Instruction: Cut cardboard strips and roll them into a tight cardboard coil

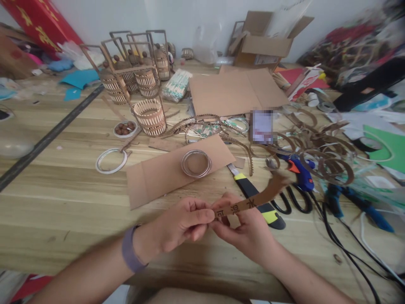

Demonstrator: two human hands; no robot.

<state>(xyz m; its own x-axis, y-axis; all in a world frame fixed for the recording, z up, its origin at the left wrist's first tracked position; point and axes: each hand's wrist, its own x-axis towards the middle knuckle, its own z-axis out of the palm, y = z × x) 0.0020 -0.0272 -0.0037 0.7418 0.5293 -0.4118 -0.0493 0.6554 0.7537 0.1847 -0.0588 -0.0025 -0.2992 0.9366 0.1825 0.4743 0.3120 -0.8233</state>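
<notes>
A curved brown cardboard strip (242, 206) with printed characters is held between both hands near the table's front. My left hand (190, 217) pinches its left end between thumb and fingers. Close beside it, my right hand (242, 230) has its fingers wrapped around the strip from below, and the free end rises to the right. Beyond the hands lies a flat cardboard piece (155, 179), with a stack of thin rings (196, 164) on it. A black and yellow utility knife (253, 196) lies just behind my right hand.
Small baskets with tall handles (150, 117) stand at the back left, near a dish of brown beads (125, 128) and a white ring (111, 161). Cardboard sheets (234, 90) lie behind. To the right are a blue glue gun (300, 173), scissors, cables, pliers (363, 207) and curled strips.
</notes>
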